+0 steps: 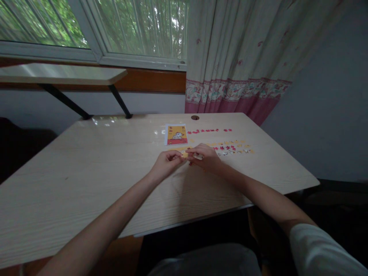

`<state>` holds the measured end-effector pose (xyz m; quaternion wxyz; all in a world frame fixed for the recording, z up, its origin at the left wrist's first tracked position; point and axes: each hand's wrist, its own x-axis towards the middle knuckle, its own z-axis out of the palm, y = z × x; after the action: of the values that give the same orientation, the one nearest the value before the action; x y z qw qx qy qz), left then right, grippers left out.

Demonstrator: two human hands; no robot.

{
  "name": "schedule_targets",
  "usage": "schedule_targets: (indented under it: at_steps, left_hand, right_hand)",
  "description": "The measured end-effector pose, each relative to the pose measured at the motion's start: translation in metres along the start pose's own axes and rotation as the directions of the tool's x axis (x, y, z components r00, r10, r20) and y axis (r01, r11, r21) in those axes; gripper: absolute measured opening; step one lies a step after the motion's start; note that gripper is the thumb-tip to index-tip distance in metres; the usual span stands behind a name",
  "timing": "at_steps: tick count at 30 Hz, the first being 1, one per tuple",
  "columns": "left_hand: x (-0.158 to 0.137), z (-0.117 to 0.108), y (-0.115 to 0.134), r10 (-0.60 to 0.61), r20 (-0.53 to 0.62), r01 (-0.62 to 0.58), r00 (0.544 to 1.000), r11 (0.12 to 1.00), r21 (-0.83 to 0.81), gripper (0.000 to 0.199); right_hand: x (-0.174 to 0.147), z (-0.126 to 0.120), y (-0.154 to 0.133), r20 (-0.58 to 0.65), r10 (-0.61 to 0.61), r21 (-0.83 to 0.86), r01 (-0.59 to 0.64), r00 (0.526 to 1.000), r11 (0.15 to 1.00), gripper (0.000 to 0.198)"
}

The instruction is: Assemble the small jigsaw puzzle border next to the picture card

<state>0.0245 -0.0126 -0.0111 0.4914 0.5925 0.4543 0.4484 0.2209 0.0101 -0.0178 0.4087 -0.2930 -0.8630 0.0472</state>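
Observation:
Between the fingertips of my two hands is a small yellow puzzle piece. My left hand pinches it from the left, thumb and forefinger together. My right hand is closed at its right side, fingers curled and partly hiding it. Just behind the hands lies a picture card with a white animal on yellow and red. Red puzzle pieces run in a row to the right of the card. More rows of yellow, red and white pieces spread beyond my right hand, some covered by it.
The pale wooden desk stretches widely to the left. It has a round cable hole near the back edge. A raised shelf on black brackets stands at the back left. A curtain hangs behind the desk beside a window.

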Motion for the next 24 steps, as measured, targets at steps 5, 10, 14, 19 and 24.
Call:
schedule_targets:
  at_steps: [5,10,14,19,24]
  left_hand:
    - [0.001,0.0,0.002,0.01,0.023,-0.01,1.0,1.0,-0.013,0.016]
    - [0.0,-0.002,0.01,0.008,0.002,-0.008,1.0,1.0,0.015,0.02]
    - [0.0,-0.005,0.014,-0.003,-0.008,0.003,1.0,1.0,0.014,0.018]
    - [0.0,-0.007,0.015,0.022,-0.012,-0.021,1.0,0.999,0.044,0.02]
    - [0.0,-0.005,0.016,0.021,-0.019,-0.02,1.0,0.999,0.05,0.023]
  right_hand:
    - [0.002,-0.006,0.0,-0.022,-0.107,-0.092,0.105,0.994,0.99,0.026]
    - [0.005,-0.015,0.001,-0.018,-0.13,-0.131,0.127,0.991,0.983,0.026]
    - [0.006,-0.019,0.002,0.039,-0.067,-0.144,0.072,0.997,0.987,0.028]
    - [0.006,-0.02,0.001,0.085,-0.012,-0.143,0.024,0.996,0.989,0.029]
    - [0.006,-0.021,0.001,0.099,-0.023,-0.147,0.037,0.995,0.988,0.03]
